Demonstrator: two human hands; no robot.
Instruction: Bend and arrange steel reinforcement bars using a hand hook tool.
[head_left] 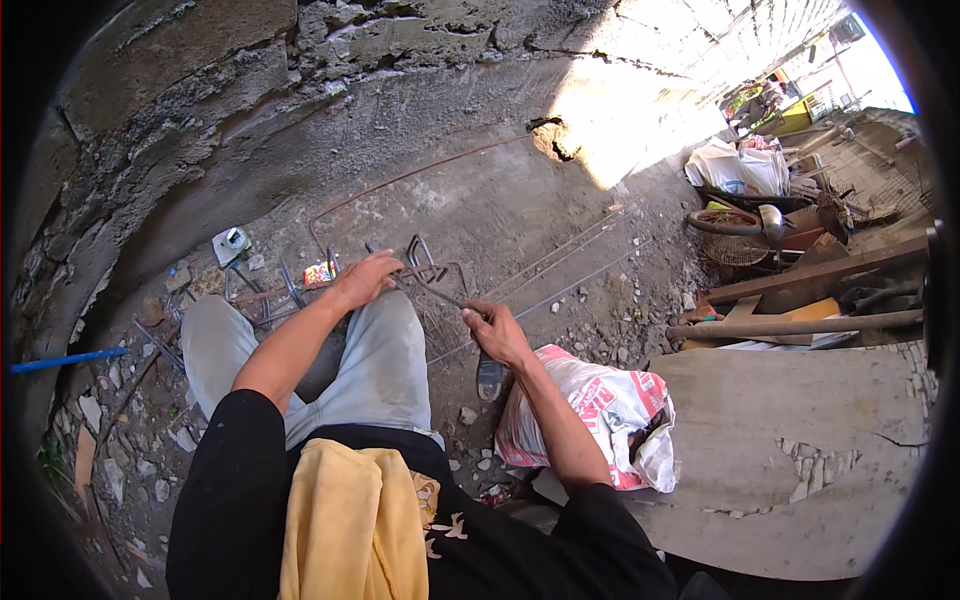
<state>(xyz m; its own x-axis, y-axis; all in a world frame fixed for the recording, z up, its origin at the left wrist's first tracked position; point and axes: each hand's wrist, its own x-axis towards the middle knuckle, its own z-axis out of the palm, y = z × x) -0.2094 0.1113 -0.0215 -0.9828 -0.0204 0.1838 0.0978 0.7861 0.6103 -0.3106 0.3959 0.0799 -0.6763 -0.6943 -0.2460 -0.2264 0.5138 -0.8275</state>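
Note:
My right hand [497, 333] is wrapped round the end of a dark metal bar [440, 293], which slants up to the left. Over my right knee, my left hand [365, 281] is curled down on a thin metal rod, and its fingertips are partly hidden. Just beyond the bar's far end stand bent steel rods [425, 250] shaped into angular loops. Several more bent rods [291, 285] lie by my left knee. Below my right hand is a dark, flat-ended object [490, 377]; whether it touches the hand I cannot tell.
A rough concrete wall [400, 110] rises ahead. Long thin rods [570, 250] lie on the dirt. Right of me are a white and red sack [590, 405], a worn board [770, 440], piled timber [800, 325] and a wheel [725, 221]. A blue rod [70, 360] juts in at left.

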